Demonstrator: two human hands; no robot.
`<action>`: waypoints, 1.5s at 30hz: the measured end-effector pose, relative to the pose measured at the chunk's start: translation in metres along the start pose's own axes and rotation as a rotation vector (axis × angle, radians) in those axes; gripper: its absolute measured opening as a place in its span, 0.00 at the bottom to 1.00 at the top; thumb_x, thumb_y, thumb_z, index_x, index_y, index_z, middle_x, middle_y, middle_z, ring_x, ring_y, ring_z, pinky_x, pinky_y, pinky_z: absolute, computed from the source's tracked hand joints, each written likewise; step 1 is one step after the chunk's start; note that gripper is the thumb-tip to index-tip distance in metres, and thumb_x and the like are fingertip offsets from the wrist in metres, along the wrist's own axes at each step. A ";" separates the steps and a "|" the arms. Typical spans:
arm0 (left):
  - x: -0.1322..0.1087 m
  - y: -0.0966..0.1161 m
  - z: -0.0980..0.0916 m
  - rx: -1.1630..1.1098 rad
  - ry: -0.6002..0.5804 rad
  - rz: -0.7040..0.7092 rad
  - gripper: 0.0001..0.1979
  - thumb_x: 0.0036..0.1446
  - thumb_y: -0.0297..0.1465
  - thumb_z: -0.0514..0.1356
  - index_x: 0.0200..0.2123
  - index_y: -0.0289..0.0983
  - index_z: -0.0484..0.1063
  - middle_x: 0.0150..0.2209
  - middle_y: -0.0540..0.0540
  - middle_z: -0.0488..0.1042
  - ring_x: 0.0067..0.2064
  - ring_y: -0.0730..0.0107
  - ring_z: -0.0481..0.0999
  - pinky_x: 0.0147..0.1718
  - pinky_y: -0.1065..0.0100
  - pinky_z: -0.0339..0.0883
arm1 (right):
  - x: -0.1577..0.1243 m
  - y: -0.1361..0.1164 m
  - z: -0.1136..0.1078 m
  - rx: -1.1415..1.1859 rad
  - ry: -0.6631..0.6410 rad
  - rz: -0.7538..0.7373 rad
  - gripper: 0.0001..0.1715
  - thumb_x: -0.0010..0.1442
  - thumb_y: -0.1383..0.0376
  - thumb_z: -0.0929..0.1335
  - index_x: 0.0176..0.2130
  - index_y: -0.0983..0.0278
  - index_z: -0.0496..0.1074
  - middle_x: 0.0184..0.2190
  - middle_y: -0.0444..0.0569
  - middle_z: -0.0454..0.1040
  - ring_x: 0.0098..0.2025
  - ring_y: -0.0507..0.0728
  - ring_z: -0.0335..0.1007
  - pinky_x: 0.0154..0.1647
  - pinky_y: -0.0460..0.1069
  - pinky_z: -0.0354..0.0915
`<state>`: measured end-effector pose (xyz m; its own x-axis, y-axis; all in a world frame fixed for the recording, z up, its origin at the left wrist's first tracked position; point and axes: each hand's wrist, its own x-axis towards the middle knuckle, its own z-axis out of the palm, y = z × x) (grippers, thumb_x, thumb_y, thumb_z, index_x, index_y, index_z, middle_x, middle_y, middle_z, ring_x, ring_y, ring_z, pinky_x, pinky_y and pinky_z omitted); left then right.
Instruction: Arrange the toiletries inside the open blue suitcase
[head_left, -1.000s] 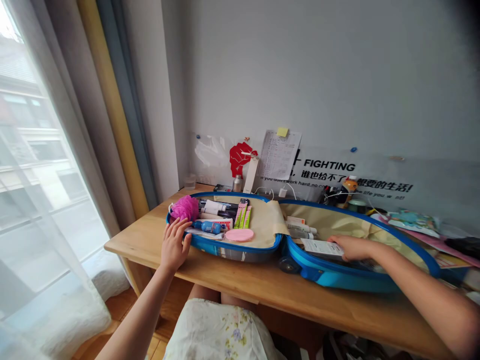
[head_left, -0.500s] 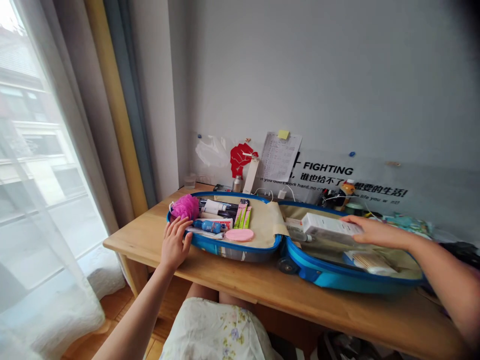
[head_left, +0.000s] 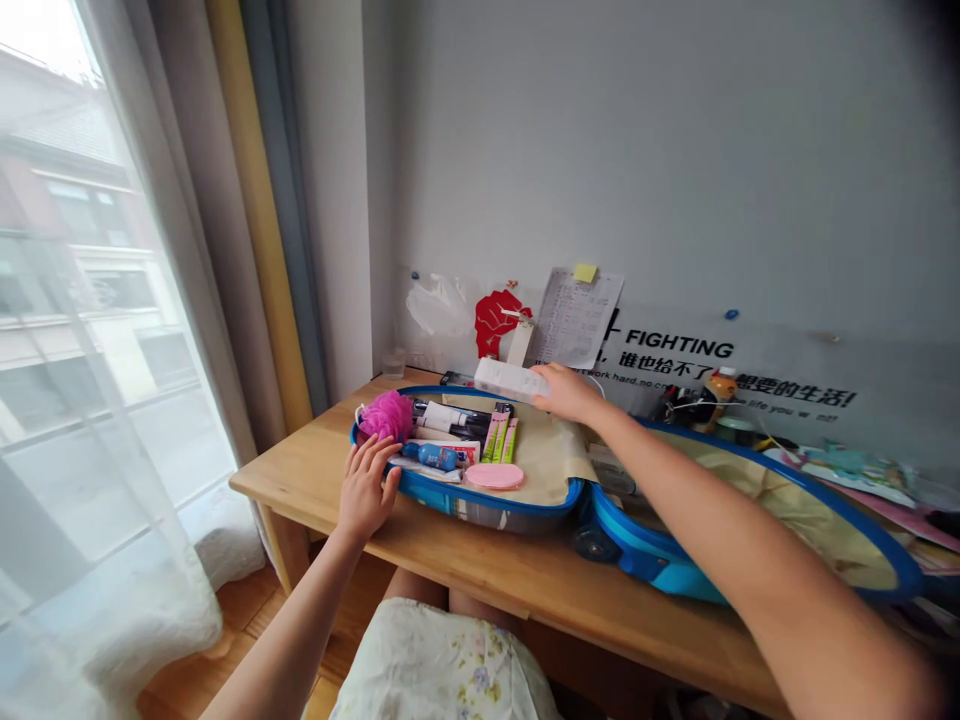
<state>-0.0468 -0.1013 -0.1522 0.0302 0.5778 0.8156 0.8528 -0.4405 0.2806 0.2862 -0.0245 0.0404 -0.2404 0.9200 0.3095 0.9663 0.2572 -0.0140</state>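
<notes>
My right hand (head_left: 562, 392) grips one end of a white box (head_left: 511, 380) and holds it above the back of the suitcase's left half. With fingers spread, my left hand (head_left: 369, 488) rests at the near left rim of the blue suitcase (head_left: 517, 518), which lies unfolded. Close to those fingers are a pink bath puff (head_left: 386, 414) and a small blue bottle (head_left: 436, 457). Several green-and-pink sticks (head_left: 501, 437), dark and white tubes (head_left: 448, 417) and a pink oval item (head_left: 495, 476) lie in the same half. My right forearm hides part of the right half.
The suitcase stands on a wooden desk (head_left: 292, 465) against a grey wall. Behind its right half are an orange-topped bottle (head_left: 716, 395) and assorted clutter. A paper sheet (head_left: 577, 318) hangs on the wall. Curtains (head_left: 259, 200) and a window are at the left.
My right hand has carried the white box from over the right half leftward to above the left half. My left hand has stayed at the rim. The view has shifted slightly.
</notes>
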 end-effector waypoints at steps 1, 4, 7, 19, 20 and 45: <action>0.000 0.000 0.000 0.000 0.000 -0.001 0.20 0.67 0.39 0.47 0.52 0.39 0.71 0.55 0.40 0.74 0.62 0.54 0.65 0.63 0.49 0.52 | 0.009 -0.012 0.009 -0.010 -0.017 -0.022 0.32 0.54 0.64 0.69 0.59 0.63 0.67 0.56 0.56 0.70 0.55 0.61 0.68 0.54 0.49 0.63; 0.000 0.000 0.001 0.000 0.001 -0.010 0.20 0.67 0.39 0.47 0.52 0.39 0.72 0.55 0.40 0.74 0.62 0.54 0.66 0.63 0.50 0.53 | 0.029 -0.038 0.033 -0.043 -0.060 -0.055 0.30 0.54 0.65 0.70 0.57 0.63 0.68 0.54 0.57 0.70 0.55 0.62 0.68 0.52 0.50 0.64; -0.001 0.001 0.002 0.000 0.007 -0.008 0.20 0.67 0.39 0.46 0.51 0.39 0.72 0.55 0.40 0.74 0.62 0.54 0.65 0.62 0.49 0.53 | 0.041 -0.053 0.051 -0.070 -0.091 -0.064 0.28 0.55 0.64 0.69 0.56 0.64 0.68 0.54 0.58 0.70 0.55 0.63 0.67 0.50 0.51 0.65; -0.001 -0.002 0.004 0.009 0.015 0.014 0.19 0.68 0.38 0.47 0.52 0.39 0.71 0.55 0.42 0.74 0.62 0.56 0.66 0.62 0.51 0.53 | 0.067 -0.060 0.078 -0.028 -0.176 -0.156 0.29 0.56 0.61 0.69 0.57 0.61 0.69 0.50 0.53 0.73 0.49 0.57 0.72 0.46 0.45 0.65; -0.001 -0.002 0.004 0.010 0.014 0.014 0.19 0.68 0.38 0.46 0.52 0.39 0.71 0.55 0.43 0.74 0.62 0.56 0.66 0.62 0.51 0.53 | 0.069 -0.059 0.079 -0.021 -0.181 -0.163 0.30 0.56 0.61 0.69 0.57 0.61 0.68 0.50 0.53 0.74 0.48 0.57 0.72 0.46 0.45 0.64; -0.001 0.001 0.001 -0.005 -0.004 -0.018 0.19 0.67 0.38 0.47 0.51 0.40 0.72 0.55 0.42 0.74 0.62 0.56 0.65 0.63 0.49 0.52 | 0.099 -0.109 0.123 0.056 -0.169 -0.305 0.23 0.64 0.57 0.66 0.56 0.62 0.67 0.57 0.53 0.68 0.55 0.59 0.68 0.55 0.61 0.67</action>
<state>-0.0452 -0.1016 -0.1528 0.0172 0.5886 0.8082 0.8504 -0.4337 0.2978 0.1462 0.0748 -0.0447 -0.5337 0.8330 0.1460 0.8420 0.5394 0.0008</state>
